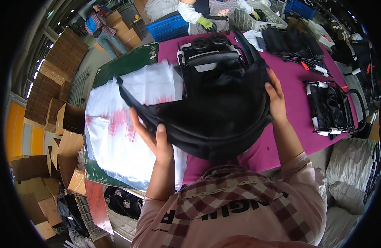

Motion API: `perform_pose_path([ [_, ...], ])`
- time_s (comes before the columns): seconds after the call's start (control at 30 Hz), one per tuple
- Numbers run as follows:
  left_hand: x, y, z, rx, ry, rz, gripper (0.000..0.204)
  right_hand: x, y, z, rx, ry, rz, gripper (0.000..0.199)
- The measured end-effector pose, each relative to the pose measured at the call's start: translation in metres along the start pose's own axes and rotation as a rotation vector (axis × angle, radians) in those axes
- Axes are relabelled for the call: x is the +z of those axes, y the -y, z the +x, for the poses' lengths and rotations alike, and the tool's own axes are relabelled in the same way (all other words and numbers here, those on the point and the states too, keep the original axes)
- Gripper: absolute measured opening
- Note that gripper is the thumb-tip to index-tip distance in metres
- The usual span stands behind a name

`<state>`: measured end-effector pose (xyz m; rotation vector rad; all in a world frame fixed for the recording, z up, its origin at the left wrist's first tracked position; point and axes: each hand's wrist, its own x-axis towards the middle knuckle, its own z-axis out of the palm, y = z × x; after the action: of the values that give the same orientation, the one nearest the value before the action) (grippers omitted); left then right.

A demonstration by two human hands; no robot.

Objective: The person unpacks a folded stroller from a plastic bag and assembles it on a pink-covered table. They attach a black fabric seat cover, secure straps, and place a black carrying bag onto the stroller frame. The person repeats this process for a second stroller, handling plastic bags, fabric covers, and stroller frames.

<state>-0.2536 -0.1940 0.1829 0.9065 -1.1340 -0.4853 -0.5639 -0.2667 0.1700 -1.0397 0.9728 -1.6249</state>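
While I am standing at the table, I am gripping a folded black stroller [215, 111] with both hands. My left hand [151, 138] is grasping its near left edge, thumb on top of the black fabric and fingers curled beneath, and my right hand [276, 99] is pressing flat against its curved right rim, fingers wrapped round the frame. The stroller is lying between my hands on the purple table [293, 107], its wheels [210, 41] pointing away from me.

Just left of my left hand, a stack of clear plastic bags [124, 136] with red print is spreading under the stroller's edge. Right of my right hand, well apart, another folded stroller [333, 109] is lying on the cloth, and beyond it a few tools with red handles [312, 66].

Beyond the wheels, a person in green gloves [206, 22] is standing by a white basket [256, 18] and a blue crate [169, 27]. Far left, cardboard boxes [54, 70] are stacked.
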Motion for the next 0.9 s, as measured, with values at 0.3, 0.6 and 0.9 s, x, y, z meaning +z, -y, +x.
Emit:
perform_pose_path([
  [0.3,0.088,0.152,0.067,-0.640,0.275,0.089,0.066,-0.049,-0.054,0.075,0.394,0.137,-0.385,0.074],
  [0.6,0.113,0.289,0.088,-0.488,0.482,0.635,0.049,-0.065,-0.153,0.133,0.190,0.185,-0.771,0.066],
  [0.9,0.131,0.334,0.060,-0.370,0.488,0.874,0.048,-0.078,-0.237,0.173,-0.099,0.454,-1.528,0.062],
])
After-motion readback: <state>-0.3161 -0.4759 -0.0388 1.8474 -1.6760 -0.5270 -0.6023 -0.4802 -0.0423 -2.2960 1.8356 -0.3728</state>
